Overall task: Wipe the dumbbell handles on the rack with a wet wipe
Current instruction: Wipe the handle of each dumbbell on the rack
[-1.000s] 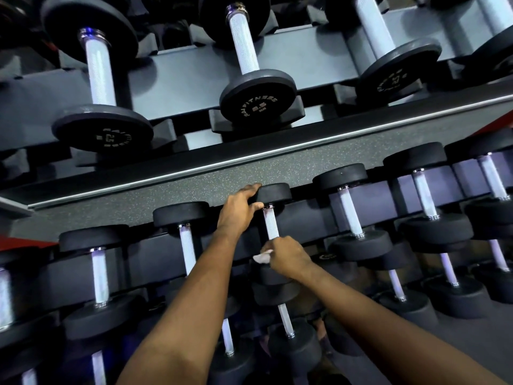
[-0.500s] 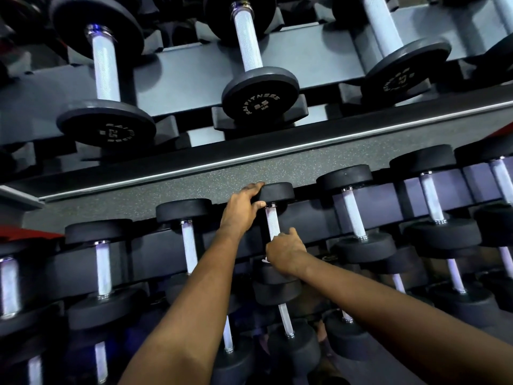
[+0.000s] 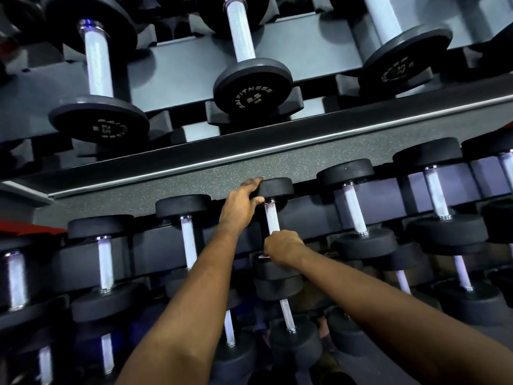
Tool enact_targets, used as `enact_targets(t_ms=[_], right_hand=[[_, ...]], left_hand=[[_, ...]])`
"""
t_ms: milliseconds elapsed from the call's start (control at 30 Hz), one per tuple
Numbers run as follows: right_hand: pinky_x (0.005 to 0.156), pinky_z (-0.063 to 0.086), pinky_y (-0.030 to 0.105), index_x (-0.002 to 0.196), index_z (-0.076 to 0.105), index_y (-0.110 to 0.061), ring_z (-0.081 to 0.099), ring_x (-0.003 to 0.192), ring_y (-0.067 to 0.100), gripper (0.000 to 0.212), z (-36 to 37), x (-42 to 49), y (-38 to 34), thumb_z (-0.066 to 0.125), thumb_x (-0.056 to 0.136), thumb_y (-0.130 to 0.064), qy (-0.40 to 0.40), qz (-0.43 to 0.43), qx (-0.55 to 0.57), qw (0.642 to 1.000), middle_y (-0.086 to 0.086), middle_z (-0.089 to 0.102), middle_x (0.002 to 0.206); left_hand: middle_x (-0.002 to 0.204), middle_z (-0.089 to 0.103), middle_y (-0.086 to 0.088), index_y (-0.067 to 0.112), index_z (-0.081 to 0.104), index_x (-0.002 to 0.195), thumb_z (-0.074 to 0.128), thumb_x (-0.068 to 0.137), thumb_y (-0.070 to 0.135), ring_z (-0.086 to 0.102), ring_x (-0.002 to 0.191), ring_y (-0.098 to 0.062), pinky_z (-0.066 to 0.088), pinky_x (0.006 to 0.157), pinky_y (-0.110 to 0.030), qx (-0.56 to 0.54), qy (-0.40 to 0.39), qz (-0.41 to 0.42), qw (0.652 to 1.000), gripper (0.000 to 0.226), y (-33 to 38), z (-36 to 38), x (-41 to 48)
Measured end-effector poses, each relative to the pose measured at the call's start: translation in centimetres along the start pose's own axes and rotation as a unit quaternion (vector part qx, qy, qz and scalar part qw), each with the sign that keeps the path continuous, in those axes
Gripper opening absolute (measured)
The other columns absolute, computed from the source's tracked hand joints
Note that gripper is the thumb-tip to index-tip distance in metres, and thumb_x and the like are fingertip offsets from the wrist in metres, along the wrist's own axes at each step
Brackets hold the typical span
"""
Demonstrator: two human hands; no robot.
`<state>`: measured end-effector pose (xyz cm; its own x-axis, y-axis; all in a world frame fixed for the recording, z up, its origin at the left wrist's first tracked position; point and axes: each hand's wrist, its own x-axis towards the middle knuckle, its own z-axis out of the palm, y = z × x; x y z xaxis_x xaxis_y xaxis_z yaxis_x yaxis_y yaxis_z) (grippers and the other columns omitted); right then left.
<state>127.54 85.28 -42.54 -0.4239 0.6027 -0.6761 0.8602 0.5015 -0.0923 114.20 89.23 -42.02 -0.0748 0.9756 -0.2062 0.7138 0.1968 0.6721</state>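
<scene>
Left hand (image 3: 241, 207) grasps a dumbbell's (image 3: 273, 218) far head; right hand (image 3: 283, 248), at 6 o'clock of it, clenches wipe (image 3: 262, 256) round the handle. Speckled floor (image 3: 222, 173) lies past the rack (image 3: 305, 215).

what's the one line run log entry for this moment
stage: wiping handle | left hand: bracing far head of dumbbell | right hand: closed round handle low end | wet wipe: edge showing under hand
</scene>
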Motion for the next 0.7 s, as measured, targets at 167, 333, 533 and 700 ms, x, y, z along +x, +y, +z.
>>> enact_targets(t_ms=[167, 333, 533, 700], right_hand=[[0.093, 0.048, 0.039, 0.131, 0.061, -0.02, 0.058, 0.119, 0.032, 0.035, 0.3, -0.2, 1.0, 0.047, 0.1, -0.024, -0.014, -0.022, 0.055, 0.998, 0.011, 0.058, 0.132], [0.101, 0.046, 0.031, 0.124, 0.067, -0.031, 0.059, 0.118, 0.026, 0.045, 1.0, -0.9, 4.1, 0.051, 0.09, -0.006, -0.022, -0.062, 0.13, 0.989, 0.005, 0.064, 0.129], [0.098, 0.037, 0.018, 0.122, 0.069, -0.017, 0.058, 0.119, 0.019, 0.046, 0.6, -1.9, 5.9, 0.049, 0.086, 0.003, -0.016, -0.047, 0.186, 0.981, 0.003, 0.066, 0.125], [0.1, 0.038, 0.021, 0.115, 0.073, -0.021, 0.059, 0.119, 0.019, 0.039, 1.2, -1.3, 7.8, 0.052, 0.087, -0.004, 0.021, 0.062, 0.302, 0.951, 0.002, 0.069, 0.122]], left_hand=[[0.15, 0.049, 0.005, 0.025, 0.05, 0.145, 0.069, 0.092, 0.014, 0.043, 0.139, -0.015, 0.026, 0.11, -0.019, -0.001, -0.005, 0.006, 1.0, 0.057, -0.1, -0.1, 0.0], [0.15, 0.049, 0.003, 0.022, 0.051, 0.144, 0.069, 0.092, 0.015, 0.042, 0.14, -0.015, 0.022, 0.107, -0.013, -0.01, 0.0, 0.016, 1.0, 0.056, 0.1, -0.2, -0.2], [0.155, 0.04, 0.001, 0.028, 0.045, 0.148, 0.067, 0.094, 0.021, 0.036, 0.144, -0.017, 0.019, 0.113, -0.017, -0.002, -0.044, 0.001, 0.999, 0.059, -0.1, -1.1, 0.2], [0.159, 0.033, 0.005, 0.036, 0.037, 0.151, 0.054, 0.102, 0.018, 0.031, 0.146, -0.018, 0.018, 0.118, -0.026, 0.025, -0.099, -0.001, 0.995, 0.055, -0.8, -2.0, 1.0]])
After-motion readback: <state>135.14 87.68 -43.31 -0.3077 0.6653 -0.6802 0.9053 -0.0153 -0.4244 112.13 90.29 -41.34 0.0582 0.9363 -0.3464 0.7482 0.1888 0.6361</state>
